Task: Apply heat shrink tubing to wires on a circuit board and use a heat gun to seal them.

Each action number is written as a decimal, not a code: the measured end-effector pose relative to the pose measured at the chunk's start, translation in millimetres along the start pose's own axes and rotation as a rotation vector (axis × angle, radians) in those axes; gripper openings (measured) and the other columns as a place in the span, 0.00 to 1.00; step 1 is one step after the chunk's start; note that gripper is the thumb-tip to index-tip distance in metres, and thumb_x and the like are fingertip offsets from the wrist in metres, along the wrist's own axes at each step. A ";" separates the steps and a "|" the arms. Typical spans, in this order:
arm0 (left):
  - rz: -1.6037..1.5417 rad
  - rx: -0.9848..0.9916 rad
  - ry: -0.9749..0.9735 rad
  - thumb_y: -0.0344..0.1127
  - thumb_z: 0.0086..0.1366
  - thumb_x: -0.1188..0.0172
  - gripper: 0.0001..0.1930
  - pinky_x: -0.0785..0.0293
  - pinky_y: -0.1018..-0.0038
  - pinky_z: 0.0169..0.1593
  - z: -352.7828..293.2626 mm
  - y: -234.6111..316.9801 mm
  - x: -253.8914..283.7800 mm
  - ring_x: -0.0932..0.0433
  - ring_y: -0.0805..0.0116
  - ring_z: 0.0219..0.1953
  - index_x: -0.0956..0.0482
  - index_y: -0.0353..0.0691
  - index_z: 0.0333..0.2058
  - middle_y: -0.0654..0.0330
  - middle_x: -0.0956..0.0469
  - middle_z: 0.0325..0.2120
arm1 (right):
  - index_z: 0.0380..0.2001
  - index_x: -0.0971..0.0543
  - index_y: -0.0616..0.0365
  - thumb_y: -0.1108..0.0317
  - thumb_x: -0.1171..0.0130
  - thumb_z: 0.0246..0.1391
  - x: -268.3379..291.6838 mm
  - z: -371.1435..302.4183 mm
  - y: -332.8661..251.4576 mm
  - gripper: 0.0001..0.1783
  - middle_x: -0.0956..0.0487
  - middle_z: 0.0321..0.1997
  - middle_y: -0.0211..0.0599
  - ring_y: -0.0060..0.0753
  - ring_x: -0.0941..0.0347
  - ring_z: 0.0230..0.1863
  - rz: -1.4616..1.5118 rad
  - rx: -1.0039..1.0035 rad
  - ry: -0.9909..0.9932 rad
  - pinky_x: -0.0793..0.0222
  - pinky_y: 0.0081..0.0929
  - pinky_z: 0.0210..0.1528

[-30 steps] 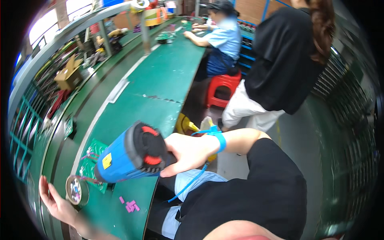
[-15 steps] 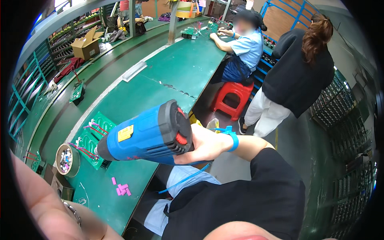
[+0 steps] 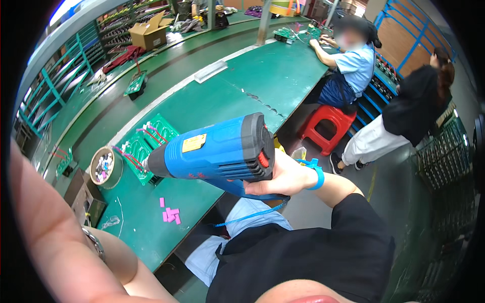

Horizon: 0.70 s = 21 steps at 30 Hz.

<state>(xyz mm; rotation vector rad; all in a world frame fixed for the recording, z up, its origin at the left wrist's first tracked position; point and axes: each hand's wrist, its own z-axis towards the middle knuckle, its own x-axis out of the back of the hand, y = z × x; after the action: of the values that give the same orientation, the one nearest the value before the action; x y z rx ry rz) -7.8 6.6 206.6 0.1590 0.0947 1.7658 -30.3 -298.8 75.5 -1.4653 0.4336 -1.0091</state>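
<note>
My right hand (image 3: 283,175) is wrapped round the grip of a blue heat gun (image 3: 209,151) with a dark front end and a blue band on my wrist. Its nozzle points left, close to the red wires on a green circuit board (image 3: 136,147). Just behind that board lies a second green circuit board (image 3: 162,130). Large and blurred, my left hand (image 3: 65,227) fills the lower left edge, near the camera, with a silver ring or chain on it. Its fingertips are cut off, so what they do is hidden. Several short pink pieces (image 3: 171,215) lie on the bench below the gun.
A round tub (image 3: 116,174) of small parts stands by a cardboard box (image 3: 83,197) at the left of the green bench (image 3: 212,96). Boards rest on the belt (image 3: 118,108) beyond. A co-worker (image 3: 353,65) sits at the far end on a red stool (image 3: 328,126); another person (image 3: 409,111) is on the right.
The whole view has shifted, so bench and boards appear farther right. The heat gun stays in my right hand by the boards. The person on the right is now farther away.
</note>
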 end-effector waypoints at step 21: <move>0.704 -0.039 -0.041 0.22 0.61 0.43 0.28 0.30 0.61 0.55 -47.5 81.8 136.1 0.30 0.53 0.55 0.40 0.29 0.60 0.42 0.33 0.55 | 0.53 0.31 0.70 0.68 0.36 0.44 -4.4 -24.7 30.1 0.32 0.24 0.45 0.46 0.30 0.26 0.32 0.211 -0.287 0.085 0.29 0.25 0.36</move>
<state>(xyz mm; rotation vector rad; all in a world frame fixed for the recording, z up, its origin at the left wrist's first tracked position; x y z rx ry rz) -120.9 124.7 179.6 0.2172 -0.0327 2.4621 -43.2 -316.1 42.8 -1.5946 0.8035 -0.8672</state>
